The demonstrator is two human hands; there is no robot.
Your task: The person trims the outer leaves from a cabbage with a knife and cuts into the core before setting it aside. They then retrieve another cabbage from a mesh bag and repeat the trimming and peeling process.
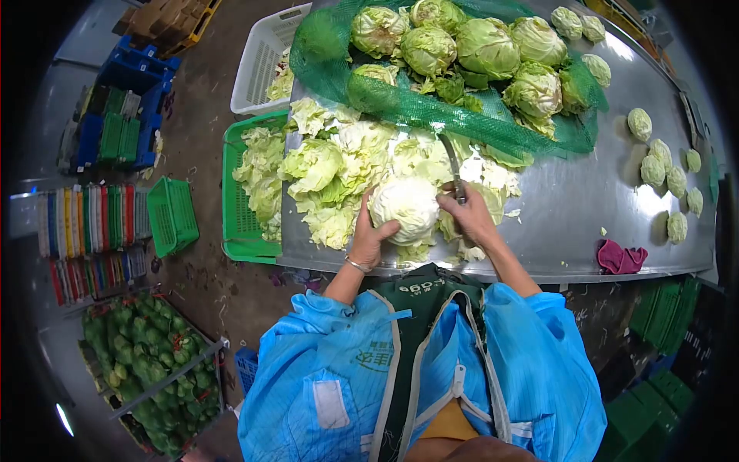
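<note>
A pale, stripped cabbage (406,209) sits between my hands above the metal table. My left hand (368,239) is wrapped round its left side, thumb across the front. In my right hand (470,215) is a curved knife (452,158), its blade pointing away from me; the fingertips of that hand are against or very near the cabbage's right side. Loose cabbage leaves (339,165) lie heaped under and left of the cabbage. Beyond them, untrimmed cabbages (486,48) rest in an opened green net bag (454,115).
Several small trimmed cabbages (653,170) stand on the table's (570,208) right side, with a maroon cloth (620,257) near the front edge. At the left edge are a green crate (252,245) with leaves and a white crate (265,35). A cage of netted cabbages (154,362) stands at lower left.
</note>
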